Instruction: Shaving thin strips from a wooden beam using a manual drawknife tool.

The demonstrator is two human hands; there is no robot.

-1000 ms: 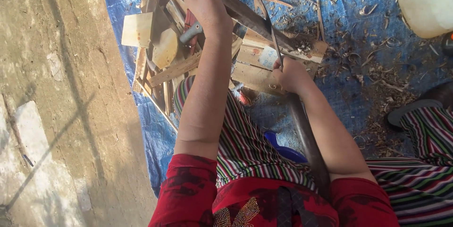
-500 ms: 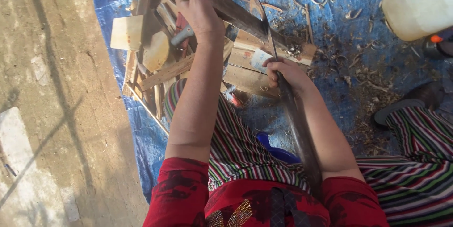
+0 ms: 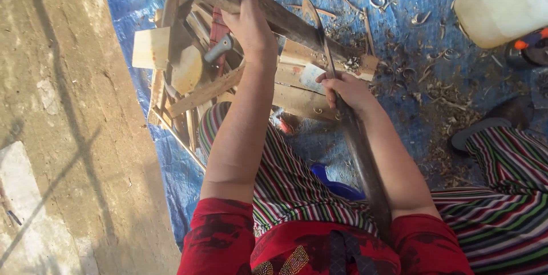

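- The left hand (image 3: 248, 21) is wrapped tight around a long dark plank (image 3: 285, 21), which slants from the far left corner of the blue tarp (image 3: 399, 109) down toward its middle; the plank's near end rests on a heap of pale wood offcuts (image 3: 297, 92).
- The right hand (image 3: 345, 89) is clenched on the handle of a long knife (image 3: 322, 46); its thin curved blade lies across the plank just beyond the knuckles, and the long dark handle (image 3: 365, 166) runs back under the right forearm toward the body.
- The plank looks stiff, rough and fairly heavy, likely splintery at the edges; a hold partway along its length, where the left hand sits, seems the steady place to brace it.
- The knife appears rigid and sharp, so it is best kept to the handle, fingers behind the blade.
- Curled shavings (image 3: 422, 69) litter the tarp around the heap.
- A hammer (image 3: 220, 49) lies among the offcuts, just left of the left wrist.
- A white plastic jug (image 3: 502, 1) stands at the tarp's far right corner; a sandal (image 3: 491, 123) lies near the right edge.
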